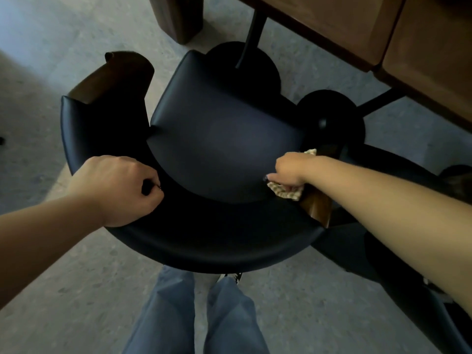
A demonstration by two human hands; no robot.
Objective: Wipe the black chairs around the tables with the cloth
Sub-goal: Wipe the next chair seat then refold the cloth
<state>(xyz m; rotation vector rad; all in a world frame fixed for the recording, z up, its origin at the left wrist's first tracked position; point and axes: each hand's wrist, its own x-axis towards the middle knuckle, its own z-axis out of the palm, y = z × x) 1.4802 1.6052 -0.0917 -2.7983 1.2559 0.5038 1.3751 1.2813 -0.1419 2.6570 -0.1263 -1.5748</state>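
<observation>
Cloth (pixel 286 191) in right hand (pixel 288 169), seemingly touching chair (pixel 224 139).

Bare forearms (pixel 38 241), blue jeans (pixel 163 315)

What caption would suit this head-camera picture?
Left hand grips the black chair backrest while the right hand wipes its side with a cloth.

cloth (pixel 286 191) mostly hidden under right hand (pixel 290 169), table (pixel 370 29) cut off by edge
</observation>
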